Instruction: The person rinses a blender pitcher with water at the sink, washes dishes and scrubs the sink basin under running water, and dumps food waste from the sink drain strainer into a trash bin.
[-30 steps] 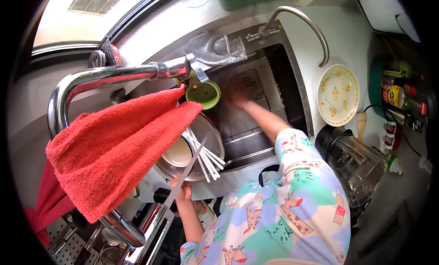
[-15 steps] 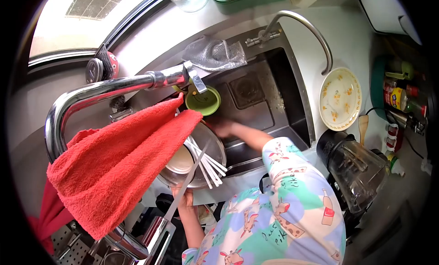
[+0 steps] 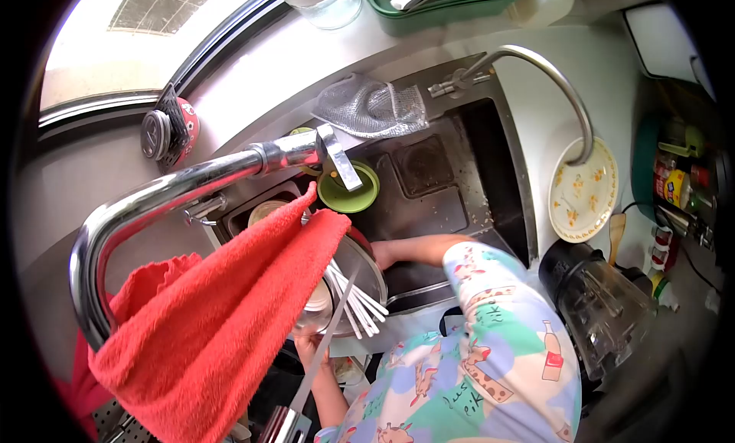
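R hand has moved since the earlier frame — from lower in the sink, near the green bowl, to the R side of the metal bowl. So both hands are now at that bowl's edge, w/ the bowl at the sink's near L corner. R fingers are mostly hidden; a dark red edge shows beside them. L hand is at the near rim, partly behind a metal strip. Can't tell how open either hand is, or if either has a firm grip.

White chopsticks and a pale bowl sit in the metal bowl. Red towel on the chrome pipe blocks its L part. Crumbs on sink floor; floral plate on R counter, mesh cloth at far edge.
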Available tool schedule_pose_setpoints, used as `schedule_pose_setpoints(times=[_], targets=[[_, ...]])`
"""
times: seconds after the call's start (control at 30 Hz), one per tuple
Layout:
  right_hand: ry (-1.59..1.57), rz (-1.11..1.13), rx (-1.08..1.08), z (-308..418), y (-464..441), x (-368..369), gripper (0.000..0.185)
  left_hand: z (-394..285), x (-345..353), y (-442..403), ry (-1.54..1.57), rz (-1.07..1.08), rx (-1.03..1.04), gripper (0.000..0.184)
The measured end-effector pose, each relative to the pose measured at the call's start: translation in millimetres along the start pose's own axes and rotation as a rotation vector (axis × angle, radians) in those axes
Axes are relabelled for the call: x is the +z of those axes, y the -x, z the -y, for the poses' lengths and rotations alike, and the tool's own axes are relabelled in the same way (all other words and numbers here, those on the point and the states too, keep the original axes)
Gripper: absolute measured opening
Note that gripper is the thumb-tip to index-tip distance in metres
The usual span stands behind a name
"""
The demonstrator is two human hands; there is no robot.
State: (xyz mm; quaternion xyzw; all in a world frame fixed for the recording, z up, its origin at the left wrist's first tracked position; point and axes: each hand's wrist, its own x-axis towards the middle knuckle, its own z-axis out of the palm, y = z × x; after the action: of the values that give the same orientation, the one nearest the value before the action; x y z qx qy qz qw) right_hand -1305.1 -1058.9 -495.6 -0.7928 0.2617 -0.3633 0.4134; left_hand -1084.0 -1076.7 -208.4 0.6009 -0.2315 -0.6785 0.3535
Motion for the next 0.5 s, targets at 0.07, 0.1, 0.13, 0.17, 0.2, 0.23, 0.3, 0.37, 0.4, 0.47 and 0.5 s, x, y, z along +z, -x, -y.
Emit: schedule_pose_setpoints(times=[0.07,0.1,0.13,0.17,0.2,0.23,0.3,0.37,0.4,0.47,0.5], targets=[[-0.040,-0.045,0.099,-7,-43,0,0.029,-6,3,2,-0.025,-0.002,-0.018,0.046],[-0.051,-0.069,0.133,-10,-60,-1,0.029,-7,17,6,-0.012,-0.061,-0.008,0.049],[-0.058,-0.099,0.160,-12,-71,-2,0.030,-8,17,9,0.017,-0.087,-0.019,0.055],[-0.059,-0.133,0.175,-13,-77,-4,0.030,-7,11,9,0.056,-0.129,-0.033,0.059],[-0.064,-0.171,0.196,-12,-80,-6,0.030,-10,24,13,0.080,-0.129,-0.042,0.060],[-0.063,-0.206,0.218,-10,-80,-10,0.030,-14,36,17,0.080,-0.141,-0.055,0.061],[-0.045,-0.258,0.246,-8,-74,-14,0.031,-18,52,23,0.048,-0.180,-0.081,0.061],[-0.027,-0.304,0.267,-7,-64,-13,0.032,-17,53,25,0.118,-0.216,-0.106,0.052],[-0.017,-0.324,0.276,-5,-58,-13,0.032,-20,61,28,0.164,-0.283,-0.124,0.050],[-0.002,-0.362,0.295,-3,-48,-14,0.033,-24,61,28,0.180,-0.319,-0.119,0.046],[0.005,-0.379,0.307,-2,-47,-17,0.033,-23,58,26,0.153,-0.291,-0.100,0.045]])
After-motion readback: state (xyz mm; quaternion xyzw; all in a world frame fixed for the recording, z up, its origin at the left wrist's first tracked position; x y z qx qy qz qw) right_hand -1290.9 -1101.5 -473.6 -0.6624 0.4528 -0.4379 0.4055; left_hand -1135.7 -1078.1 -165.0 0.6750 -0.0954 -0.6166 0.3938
